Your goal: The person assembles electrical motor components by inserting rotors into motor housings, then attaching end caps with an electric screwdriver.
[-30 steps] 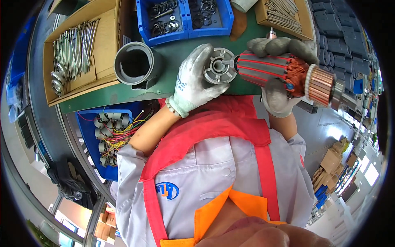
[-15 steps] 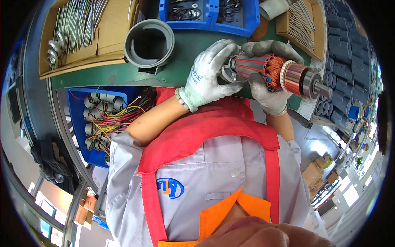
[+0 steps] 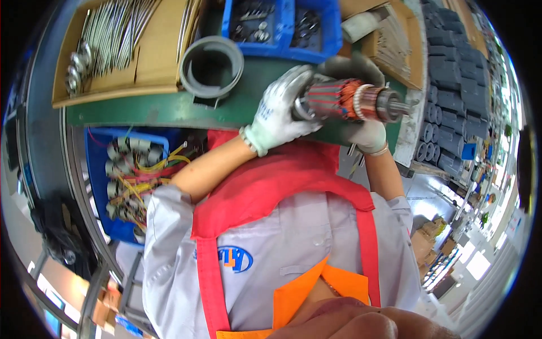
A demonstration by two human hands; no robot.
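Observation:
A motor armature [image 3: 334, 99] with copper windings, red slot lines and a copper commutator lies level in the air over the table's front part. Its steel shaft and bearing end [image 3: 390, 105] points right. My left hand [image 3: 282, 110], in a white glove with a grey fingertip area, is closed round the left end, where a silvery metal part [image 3: 304, 108] shows. My right hand [image 3: 368, 135], also gloved, is around the armature's right half, its dark fingers above and behind, its palm below. Motion smears its fingers, so I cannot make out whether they grip.
A grey cylindrical housing [image 3: 212, 66] stands on the green table [image 3: 135, 112]. Behind are blue bins [image 3: 285, 42] with small metal parts and cartons of metal rods [image 3: 116, 37]. A lower blue crate [image 3: 99, 186] holds wired parts. Grey housings [image 3: 454, 85] are stacked at right.
The armature has shifted left in the picture, while my left hand has barely moved. My right hand has turned and blurred around it. The surroundings shifted slightly with my head.

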